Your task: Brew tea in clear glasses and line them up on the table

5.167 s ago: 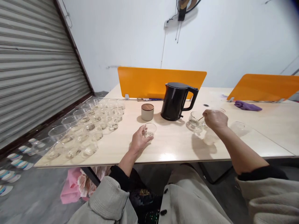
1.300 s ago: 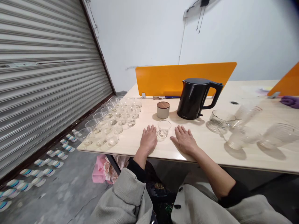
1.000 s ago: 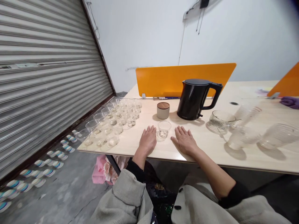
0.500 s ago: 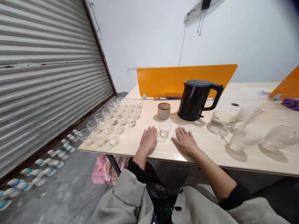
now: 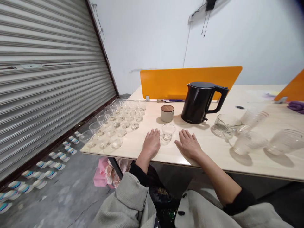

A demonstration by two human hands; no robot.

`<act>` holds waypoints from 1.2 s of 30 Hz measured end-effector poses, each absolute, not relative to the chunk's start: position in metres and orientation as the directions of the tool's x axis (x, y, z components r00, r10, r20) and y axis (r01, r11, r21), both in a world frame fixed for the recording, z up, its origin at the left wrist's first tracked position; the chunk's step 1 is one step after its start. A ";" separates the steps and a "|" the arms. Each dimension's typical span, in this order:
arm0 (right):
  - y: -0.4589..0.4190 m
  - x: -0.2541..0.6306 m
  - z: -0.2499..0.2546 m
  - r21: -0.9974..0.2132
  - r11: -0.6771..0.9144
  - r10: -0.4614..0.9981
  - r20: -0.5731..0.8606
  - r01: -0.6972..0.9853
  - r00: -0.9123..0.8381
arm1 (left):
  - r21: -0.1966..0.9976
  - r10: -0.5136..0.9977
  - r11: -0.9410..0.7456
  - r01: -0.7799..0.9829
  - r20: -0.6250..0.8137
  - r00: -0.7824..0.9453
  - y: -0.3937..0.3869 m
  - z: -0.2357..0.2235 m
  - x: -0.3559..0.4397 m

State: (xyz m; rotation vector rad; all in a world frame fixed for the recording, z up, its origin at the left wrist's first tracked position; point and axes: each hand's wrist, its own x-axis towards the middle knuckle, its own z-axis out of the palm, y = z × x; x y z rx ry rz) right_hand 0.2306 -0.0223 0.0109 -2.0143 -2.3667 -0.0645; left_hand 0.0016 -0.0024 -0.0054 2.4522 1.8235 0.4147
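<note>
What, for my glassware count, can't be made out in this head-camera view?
Head view, clear glass cups in rows at left: far ones overlap, too small to count.
Head view, small clear glass cup at front centre: too small to tell what is inside.
Head view, ribbed clear glass vessel at far right: blurred, cut off by the right edge.
Head view, glossy black electric kettle: inside hidden by its lid.

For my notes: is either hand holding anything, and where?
Neither holds anything: the left hand and right hand lie flat on the table beside a glass.
</note>
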 end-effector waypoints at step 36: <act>-0.020 0.232 0.007 0.010 0.159 0.985 0.073 0.987 -0.159 | 0.212 0.940 -0.316 0.925 0.201 0.275 -0.004 -0.004 0.001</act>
